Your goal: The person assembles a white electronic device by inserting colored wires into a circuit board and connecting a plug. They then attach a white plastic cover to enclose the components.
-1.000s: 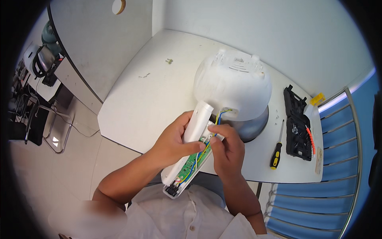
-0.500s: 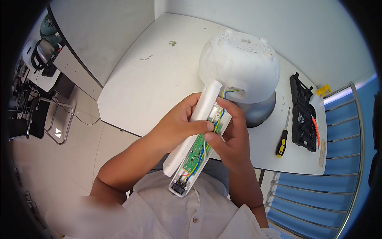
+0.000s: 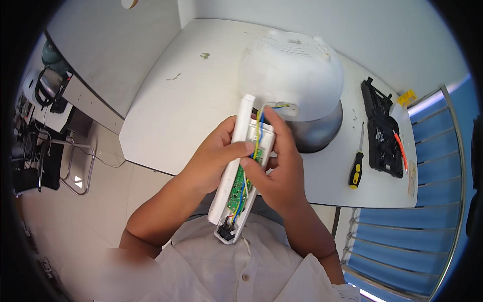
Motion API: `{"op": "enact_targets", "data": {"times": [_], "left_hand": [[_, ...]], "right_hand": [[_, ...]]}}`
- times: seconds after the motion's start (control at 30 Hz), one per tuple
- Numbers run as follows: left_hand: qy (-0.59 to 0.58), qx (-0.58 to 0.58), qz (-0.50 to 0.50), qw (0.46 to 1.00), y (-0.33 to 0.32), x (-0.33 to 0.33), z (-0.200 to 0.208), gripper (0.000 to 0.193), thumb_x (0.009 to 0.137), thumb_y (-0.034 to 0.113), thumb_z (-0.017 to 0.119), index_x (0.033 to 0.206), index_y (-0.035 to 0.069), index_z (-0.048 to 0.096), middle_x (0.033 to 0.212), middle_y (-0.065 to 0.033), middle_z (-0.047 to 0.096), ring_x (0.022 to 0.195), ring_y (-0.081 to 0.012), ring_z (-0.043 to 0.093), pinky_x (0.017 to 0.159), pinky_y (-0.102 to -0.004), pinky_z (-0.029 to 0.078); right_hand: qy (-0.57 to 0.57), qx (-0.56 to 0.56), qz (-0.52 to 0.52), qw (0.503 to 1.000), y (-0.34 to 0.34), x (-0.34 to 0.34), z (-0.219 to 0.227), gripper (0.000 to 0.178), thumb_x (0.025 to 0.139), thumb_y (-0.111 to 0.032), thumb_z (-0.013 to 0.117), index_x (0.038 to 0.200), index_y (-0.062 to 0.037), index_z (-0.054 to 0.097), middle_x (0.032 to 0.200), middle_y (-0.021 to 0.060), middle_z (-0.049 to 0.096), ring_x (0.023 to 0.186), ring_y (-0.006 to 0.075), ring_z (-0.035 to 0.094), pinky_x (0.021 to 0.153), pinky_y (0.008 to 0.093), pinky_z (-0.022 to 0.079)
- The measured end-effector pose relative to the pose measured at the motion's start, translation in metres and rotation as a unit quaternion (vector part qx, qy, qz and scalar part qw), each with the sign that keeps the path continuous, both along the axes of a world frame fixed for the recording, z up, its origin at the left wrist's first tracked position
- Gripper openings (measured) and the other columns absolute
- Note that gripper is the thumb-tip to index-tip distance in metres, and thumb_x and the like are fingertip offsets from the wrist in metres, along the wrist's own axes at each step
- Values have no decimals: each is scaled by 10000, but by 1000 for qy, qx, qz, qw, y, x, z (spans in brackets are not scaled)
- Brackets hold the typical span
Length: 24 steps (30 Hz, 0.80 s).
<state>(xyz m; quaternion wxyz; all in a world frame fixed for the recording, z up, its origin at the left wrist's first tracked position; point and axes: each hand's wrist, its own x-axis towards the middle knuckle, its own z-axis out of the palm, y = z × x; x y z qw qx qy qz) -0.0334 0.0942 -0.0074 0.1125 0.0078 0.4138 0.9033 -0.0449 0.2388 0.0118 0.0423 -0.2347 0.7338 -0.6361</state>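
Observation:
My left hand (image 3: 211, 158) grips a long white plastic housing (image 3: 232, 166) from its left side, thumb across the front. The housing lies open, showing a green circuit board (image 3: 235, 194) and blue, yellow and red wires (image 3: 258, 136). My right hand (image 3: 276, 168) holds the housing from the right, fingers pinching at the wires near its upper end. The wires run up into an overturned white appliance body (image 3: 292, 73) resting on a metal bowl-shaped part (image 3: 322, 131) on the white table (image 3: 186, 105).
A yellow-and-black screwdriver (image 3: 357, 163) lies on the table to the right. Beside it sits an open black tool case (image 3: 383, 133). A blue slatted chair (image 3: 407, 236) stands at the lower right. A cluttered shelf and wire stool are at the far left.
The view has shifted and the housing sits more upright. My right hand's fingers have moved up toward the wires at the housing's top end.

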Motion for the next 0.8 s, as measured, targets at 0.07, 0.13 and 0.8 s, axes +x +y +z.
{"op": "enact_targets", "data": {"times": [0.07,0.13,0.8], "left_hand": [[-1,25,-6,1000,1,1,1,456,828,93,566,1239,0,391,1095,-111,549,978,-173,572,856,-311,482],[-4,46,-24,999,-2,1,-1,463,832,111,569,1243,-2,388,1081,-110,557,966,-172,579,843,-310,489],[7,77,-54,995,3,0,-11,493,859,194,577,1271,20,369,1091,-99,564,941,-163,595,799,-298,510]], "right_hand": [[54,56,6,997,-1,-1,5,704,741,41,597,1377,-28,303,1184,149,512,1005,157,569,747,263,517],[79,81,-15,994,-3,1,12,677,734,0,617,1351,-20,342,1186,167,512,1017,216,566,808,311,488],[133,121,-25,983,-1,1,19,705,734,-67,632,1370,-40,329,1200,175,505,1065,285,544,874,352,448]]}}
